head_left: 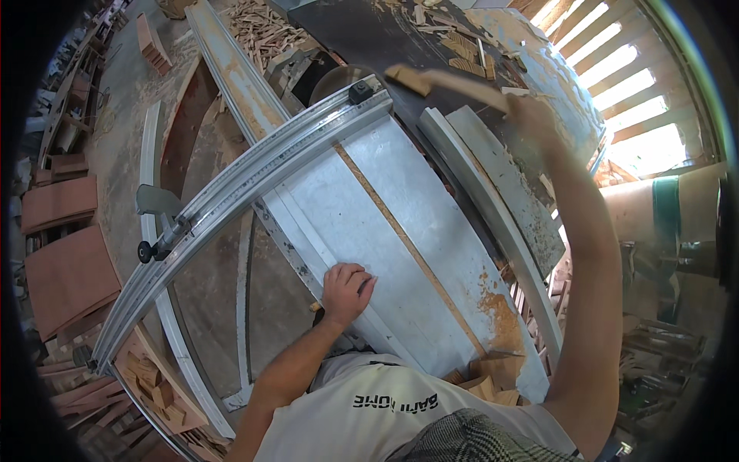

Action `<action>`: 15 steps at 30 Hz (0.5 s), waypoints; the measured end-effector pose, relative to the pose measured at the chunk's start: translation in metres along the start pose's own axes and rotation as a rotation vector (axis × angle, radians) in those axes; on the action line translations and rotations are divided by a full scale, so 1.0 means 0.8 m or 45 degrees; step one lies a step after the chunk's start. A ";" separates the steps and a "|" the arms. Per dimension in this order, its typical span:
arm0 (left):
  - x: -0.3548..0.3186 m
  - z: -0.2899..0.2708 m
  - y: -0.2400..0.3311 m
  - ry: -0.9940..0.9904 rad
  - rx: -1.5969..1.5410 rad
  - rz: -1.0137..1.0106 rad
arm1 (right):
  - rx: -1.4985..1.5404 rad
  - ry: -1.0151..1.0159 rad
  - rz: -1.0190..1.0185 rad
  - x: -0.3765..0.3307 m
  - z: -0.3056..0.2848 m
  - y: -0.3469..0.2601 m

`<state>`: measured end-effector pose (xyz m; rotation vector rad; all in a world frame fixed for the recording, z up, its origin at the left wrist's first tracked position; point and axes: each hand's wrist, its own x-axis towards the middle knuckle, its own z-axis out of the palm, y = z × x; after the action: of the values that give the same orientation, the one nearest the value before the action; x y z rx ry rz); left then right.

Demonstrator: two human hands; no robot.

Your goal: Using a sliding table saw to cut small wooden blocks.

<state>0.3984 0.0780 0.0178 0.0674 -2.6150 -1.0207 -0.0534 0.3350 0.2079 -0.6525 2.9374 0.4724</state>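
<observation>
White shirt point(331, 420), dark lettering point(395, 402); grey checked cloth point(477, 437); bare hands point(348, 294).

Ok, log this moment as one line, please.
left hand: curled on table | right hand: holding stick, blurred | rail: across table's far end | offcuts: at table's near right corner

"What sort of place is this?"

"A woodworking workshop. A long metal rail point(277, 158) with a knobbed fitting point(159, 202) crosses a silvery machine bed point(408, 177)."

"That's machinery. Where's the wood?"

"Nearly everywhere! Small scraps point(265, 31) lie heaped on the grey floor point(123, 131), offcuts point(464, 48) litter a dark counter point(354, 27), and reddish boards point(69, 273) sit stacked along the left."

"And dust?"

"Plenty: tan sawdust point(502, 314) cakes the lower right of the machine bed."

"What about the walls?"

"On the right, daylight enters in bright bars between slats point(616, 75), shed-like rather than homely."
</observation>
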 end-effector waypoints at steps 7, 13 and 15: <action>-0.007 -0.002 -0.001 0.014 -0.016 0.008 | 0.375 0.399 0.582 -0.119 0.080 0.061; -0.012 0.001 -0.011 -0.018 0.135 0.053 | 0.830 0.326 0.554 -0.332 0.181 0.027; -0.010 0.010 -0.010 -0.047 0.171 0.073 | 0.692 0.311 0.371 -0.367 0.227 0.042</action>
<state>0.4024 0.0787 0.0046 0.0047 -2.7001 -0.8336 0.2027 0.5389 0.0915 -0.2257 3.1775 -0.4158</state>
